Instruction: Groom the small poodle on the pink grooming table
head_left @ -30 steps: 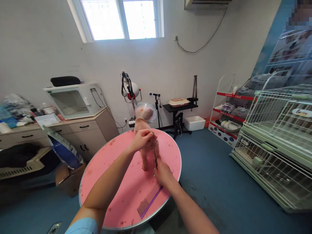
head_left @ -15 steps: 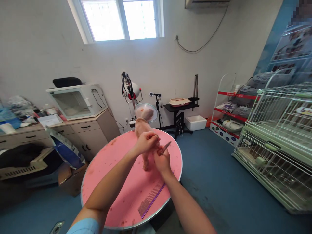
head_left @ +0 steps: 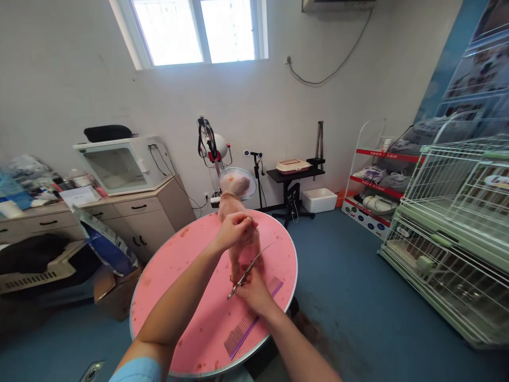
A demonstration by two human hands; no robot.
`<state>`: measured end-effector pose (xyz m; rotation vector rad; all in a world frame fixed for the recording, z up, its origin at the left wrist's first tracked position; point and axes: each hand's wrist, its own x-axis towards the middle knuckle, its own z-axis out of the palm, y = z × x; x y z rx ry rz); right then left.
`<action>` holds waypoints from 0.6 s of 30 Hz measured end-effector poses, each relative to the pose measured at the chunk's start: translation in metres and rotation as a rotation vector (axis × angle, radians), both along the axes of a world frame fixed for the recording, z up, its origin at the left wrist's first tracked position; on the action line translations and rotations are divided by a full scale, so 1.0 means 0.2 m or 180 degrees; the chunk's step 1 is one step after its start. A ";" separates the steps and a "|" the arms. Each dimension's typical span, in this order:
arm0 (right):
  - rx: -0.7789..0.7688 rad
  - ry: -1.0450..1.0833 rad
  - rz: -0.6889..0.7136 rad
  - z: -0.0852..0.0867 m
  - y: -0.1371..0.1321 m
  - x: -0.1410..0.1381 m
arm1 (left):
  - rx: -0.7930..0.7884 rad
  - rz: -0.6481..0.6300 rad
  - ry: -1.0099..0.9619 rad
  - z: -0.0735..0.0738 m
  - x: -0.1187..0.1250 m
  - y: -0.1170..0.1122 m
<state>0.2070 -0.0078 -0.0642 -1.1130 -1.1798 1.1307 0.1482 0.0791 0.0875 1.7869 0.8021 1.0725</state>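
Note:
A small, close-clipped tan animal (head_left: 242, 249), whether a cat or a dog I cannot tell, stands on the round pink table (head_left: 178, 286) with its rear toward me. Its head is inside a clear cone collar (head_left: 249, 187). My left hand (head_left: 234, 229) is pinched closed above its rump, on what looks like the tail, mostly covered by the fingers. Low by the hind legs, my right hand (head_left: 253, 292) holds slim metal scissors (head_left: 248, 269), their blades pointing up and to the right. A purple-backed metal comb (head_left: 240, 337) lies on the table, partly under my right wrist.
Loose fur tufts dot the table. Behind it stand a lamp-like device (head_left: 214, 151) and a black side table (head_left: 296, 174) with a tray. Wire cages (head_left: 449, 228) are at right, beside a shelf rack (head_left: 377, 183). A cabinet (head_left: 159, 212) with a white box stands at left.
My right hand has moved down and left toward the hind legs, turning the scissors so their length shows. My left hand has shifted slightly left and up, still pinched.

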 end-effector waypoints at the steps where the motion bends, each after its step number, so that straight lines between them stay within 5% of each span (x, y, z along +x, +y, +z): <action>1: -0.0002 -0.0131 0.0047 0.00 -0.02 -0.02 | -0.0003 0.0005 0.0001 0.00 0.00 0.00; 8: 0.0125 -0.1821 -0.0489 0.06 -0.03 -0.06 | 0.0086 0.0011 0.0099 0.00 -0.01 -0.01; 18: 0.0014 -0.2346 -0.0526 0.07 -0.03 -0.03 | 0.0150 -0.0016 0.0126 0.01 -0.01 -0.03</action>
